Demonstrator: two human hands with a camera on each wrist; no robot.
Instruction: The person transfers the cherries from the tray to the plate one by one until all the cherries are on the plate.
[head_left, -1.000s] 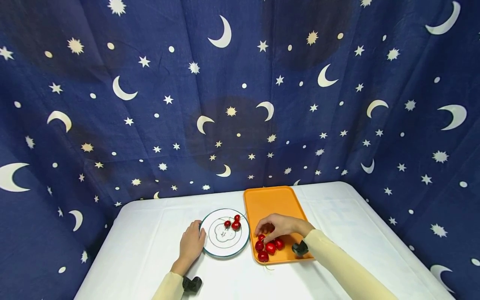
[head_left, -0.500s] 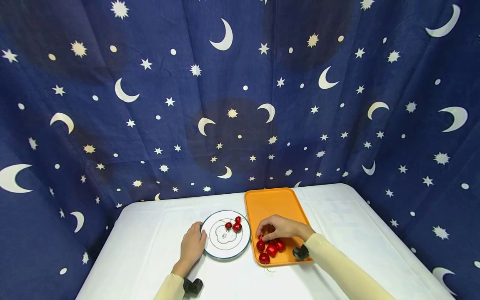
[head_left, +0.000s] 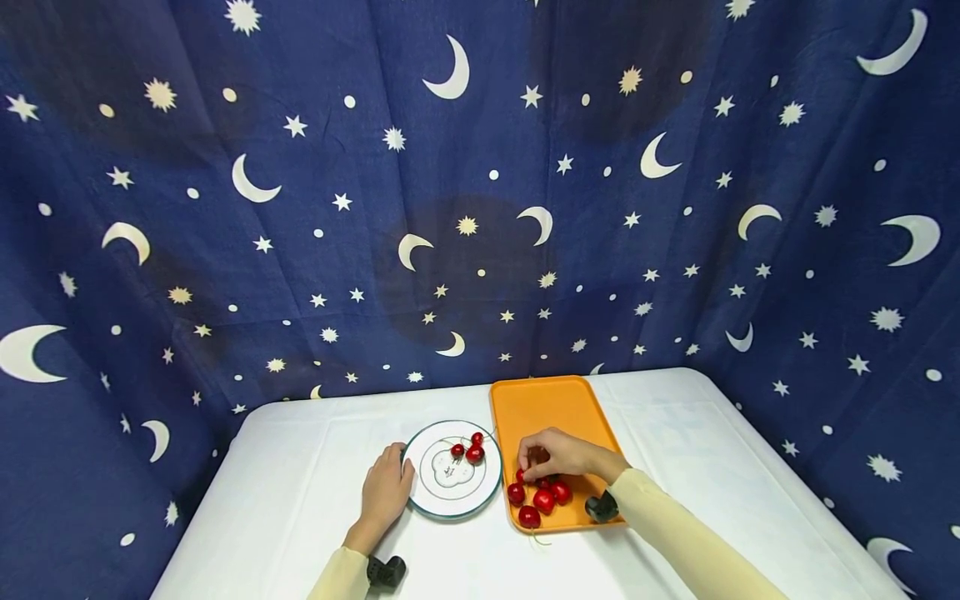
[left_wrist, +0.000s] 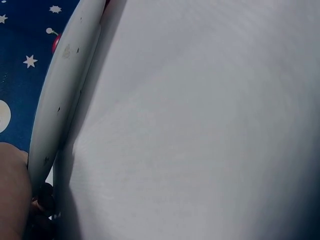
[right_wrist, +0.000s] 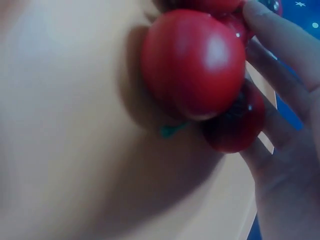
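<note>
Item 1: my right hand (head_left: 558, 456), fingers curled over cherries (head_left: 542, 498) at tray (head_left: 547, 404) 6 o'clock end; prob. pinching one, grip partly hidden.
Item 2: my left hand (head_left: 384, 493), fingers relaxed against plate (head_left: 438, 502) rim at 9 o'clock, steadying it.
Item 3: plate holds cherries approx. 1 o'clock.

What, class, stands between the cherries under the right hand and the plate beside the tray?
Nothing visible blocks it. The right hand is at the cherries on the orange tray; only the tray's low rim separates them from the plate.
</note>
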